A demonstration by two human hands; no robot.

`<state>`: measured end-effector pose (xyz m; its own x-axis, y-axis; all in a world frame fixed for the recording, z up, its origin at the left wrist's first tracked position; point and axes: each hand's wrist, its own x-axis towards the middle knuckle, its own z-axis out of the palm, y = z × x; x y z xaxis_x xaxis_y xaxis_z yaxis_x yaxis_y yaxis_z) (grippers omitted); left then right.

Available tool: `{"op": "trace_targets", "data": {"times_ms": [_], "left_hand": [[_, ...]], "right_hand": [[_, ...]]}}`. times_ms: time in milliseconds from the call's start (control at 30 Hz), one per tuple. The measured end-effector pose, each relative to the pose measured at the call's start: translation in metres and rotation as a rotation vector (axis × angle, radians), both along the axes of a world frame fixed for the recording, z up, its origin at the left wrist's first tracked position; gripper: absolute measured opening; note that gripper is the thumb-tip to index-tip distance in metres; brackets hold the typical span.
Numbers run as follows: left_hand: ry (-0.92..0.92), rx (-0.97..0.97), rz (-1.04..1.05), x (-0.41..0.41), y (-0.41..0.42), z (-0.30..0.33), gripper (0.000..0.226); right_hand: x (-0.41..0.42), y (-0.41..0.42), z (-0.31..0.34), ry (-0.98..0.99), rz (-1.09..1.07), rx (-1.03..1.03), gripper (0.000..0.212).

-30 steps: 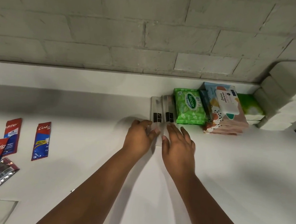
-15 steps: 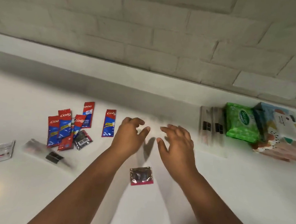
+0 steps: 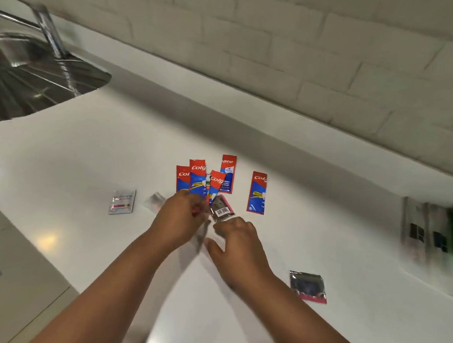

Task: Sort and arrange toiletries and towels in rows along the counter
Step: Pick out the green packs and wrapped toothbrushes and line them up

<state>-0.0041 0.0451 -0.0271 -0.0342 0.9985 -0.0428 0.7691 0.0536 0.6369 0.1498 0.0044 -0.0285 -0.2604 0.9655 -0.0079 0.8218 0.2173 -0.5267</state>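
Glossy white counter [image 3: 324,237], brushed metal sink [image 3: 19,79], shiny foil sachets [image 3: 258,192], matt painted brick wall [image 3: 288,52]

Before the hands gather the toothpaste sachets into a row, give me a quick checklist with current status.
1. Toothpaste sachets in view: ok, though four overlap.
2. Left hand free: cannot tell, blurred over the pile.
3. Right hand free: ok, fingers spread, holding nothing.
4. Barcode sachet clear of the pile: not ok, touching it.
5. Foil sachet out of the way: ok, lies apart.
6. Counter has row space: ok.
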Motion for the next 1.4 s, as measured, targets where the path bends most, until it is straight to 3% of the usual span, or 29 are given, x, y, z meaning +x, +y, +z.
{"op": "trace_targets", "data": {"times_ms": [300,467,633,700,800,933,1100,1167,1400], "left_hand": [[-0.07,0.01,0.052,-0.027,-0.019,-0.008,0.024],[-0.134,0.072,0.117,-0.027,-0.025,-0.012,0.032],[-0.05,0.227,0.343,-0.022,-0.034,-0.018,0.057],[-0.144,0.285,0.445,-0.015,-0.038,-0.021,0.072],[-0.496,0.223,0.603,0.008,-0.043,-0.012,0.084],[-0.829,-0.031,0.745,0.046,-0.042,-0.001,0.071],[-0.983,-0.14,0.553,0.098,-0.044,-0.004,0.018],[-0.996,-0.14,0.495,0.118,-0.042,-0.002,0.008],[-1.019,-0.308,0.264,0.201,-0.028,0.004,0.021]], "right_hand": [[-0.033,0.009,-0.01,-0.026,-0.057,-0.122,0.042],[-0.032,0.014,-0.006,0.026,-0.095,-0.259,0.015],[-0.023,0.011,-0.008,0.271,-0.159,-0.299,0.018],[-0.018,0.009,-0.008,0.402,-0.206,-0.325,0.018],[-0.005,0.005,-0.009,0.552,-0.273,-0.369,0.017],[0.02,-0.005,-0.008,0.736,-0.336,-0.433,0.018],[0.06,-0.012,-0.006,0.806,-0.434,-0.353,0.018],[0.077,-0.013,-0.004,0.818,-0.471,-0.323,0.017],[0.155,-0.022,-0.005,0.941,-0.637,-0.217,0.011]]}}
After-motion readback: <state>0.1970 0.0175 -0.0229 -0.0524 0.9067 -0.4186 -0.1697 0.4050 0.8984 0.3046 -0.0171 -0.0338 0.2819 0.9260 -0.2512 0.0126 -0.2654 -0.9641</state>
